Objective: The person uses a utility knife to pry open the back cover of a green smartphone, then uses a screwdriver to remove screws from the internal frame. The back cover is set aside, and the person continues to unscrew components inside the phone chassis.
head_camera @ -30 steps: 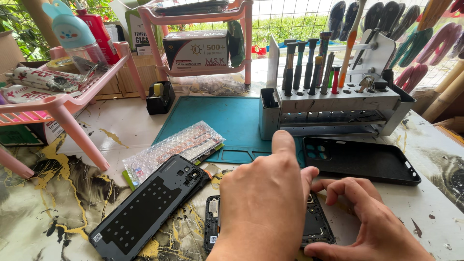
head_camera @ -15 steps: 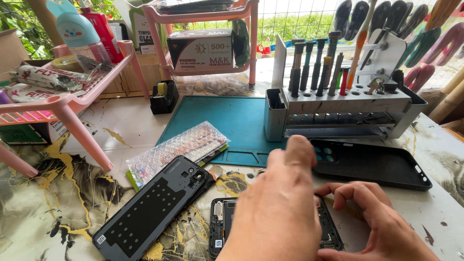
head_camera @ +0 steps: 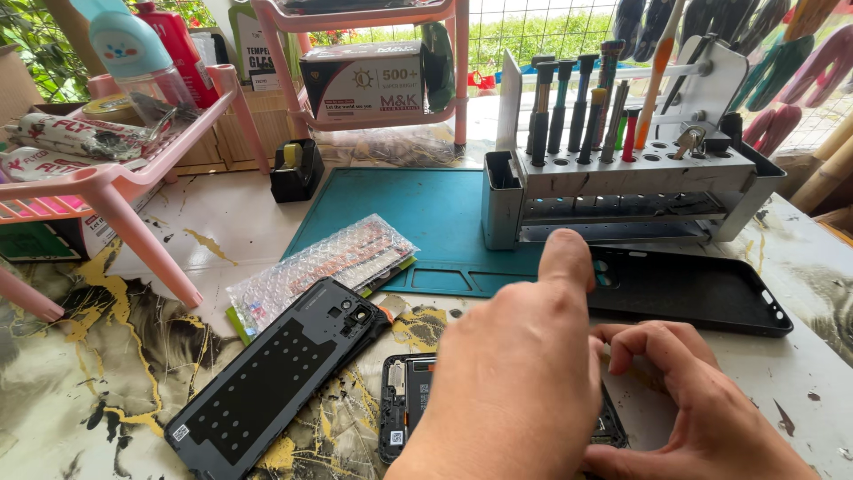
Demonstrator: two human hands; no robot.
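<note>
Head view: both hands on an opened phone

Left to right: a pink rack [head_camera: 133, 169] holds tubes and a bottle; a grey tool stand [head_camera: 622, 169] is full of screwdrivers. The left hand [head_camera: 515, 373] lies flat over the opened phone [head_camera: 404, 404] on the surface, forefinger stretched out. The right hand [head_camera: 693, 409] curls beside it, fingertips bent; can't tell what it pinches.

My one head-worn camera looked steeply down, close over both hands at the frame's bottom, facing the grey metal tool rack [head_camera: 622, 178] at upper right.
</note>
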